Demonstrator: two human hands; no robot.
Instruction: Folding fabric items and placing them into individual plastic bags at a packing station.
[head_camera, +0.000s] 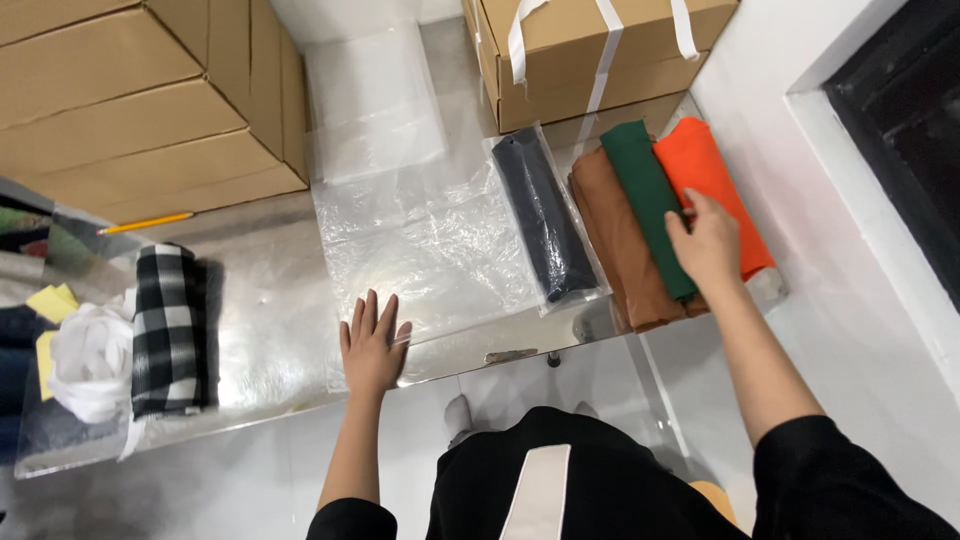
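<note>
- Steel table (270, 300), reflective and scuffed, is seen from above and taken as the landmark; pale glossy floor (900, 330) runs along its right edge, and a dark recessed panel (910, 110) is set in a white frame further right.
- A clear plastic sheet (420, 230) is spread flat across the middle of the table.
- The left hand (372, 345) is laid palm down, fingers spread and released, on the near edge of the table, touching the sheet's near corner.
- A dark folded cloth in a clear bag (545, 215) lies on the table just right of the sheet.
- Three folded cloths are stacked at the table's right end: brown (620, 240), green (645, 190) and orange (705, 170).
- The right hand (705, 245) is rested on the green and orange cloths, fingertips pressing, nothing clenched.
- Cardboard boxes (130, 110) are stacked at the table's far left, and a strapped box (590, 50) at its far right.
- A yellow pencil (145, 223) lies in front of the left boxes.
- A black-and-white checked cloth (165, 330) and white crumpled fabric (90, 365) sit at the table's left end.
</note>
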